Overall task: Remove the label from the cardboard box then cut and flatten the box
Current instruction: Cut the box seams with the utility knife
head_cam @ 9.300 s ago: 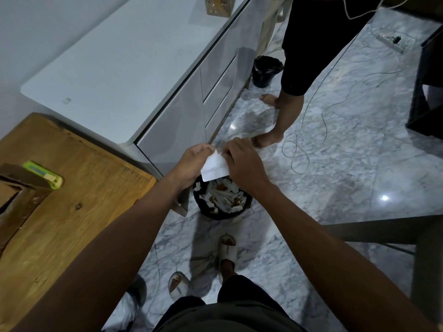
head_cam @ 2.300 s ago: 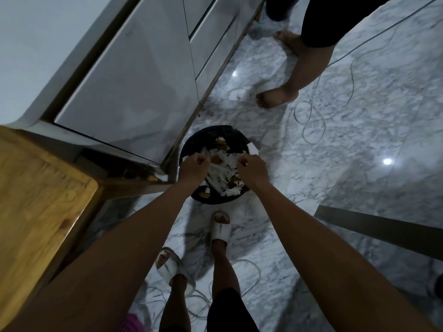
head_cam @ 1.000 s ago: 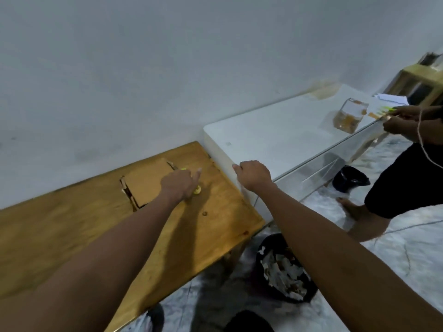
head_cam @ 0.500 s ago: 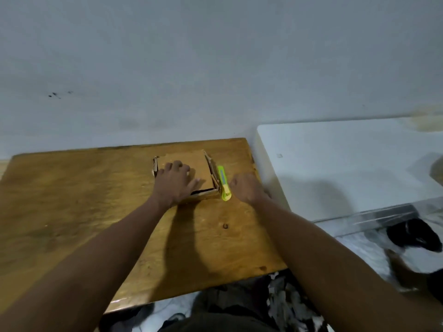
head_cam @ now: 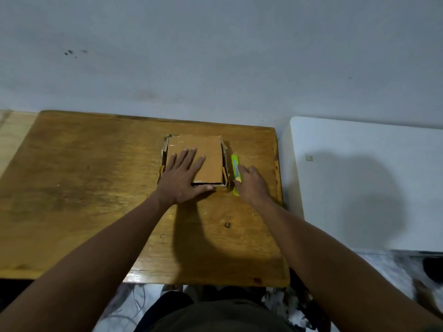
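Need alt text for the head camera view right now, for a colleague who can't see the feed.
A person's left hand lies flat, fingers spread, on a brown cardboard box on a wooden table, while the right hand rests on a lime-green utility knife lying just right of the box. A white counter adjoins the table on the right, below a plain grey wall.

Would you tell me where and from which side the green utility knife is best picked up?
Probably by its near half, from above, thumb and fingers across its narrow width. The green utility knife lies flat, lengthwise beside the cardboard box, with the right hand already over that end.
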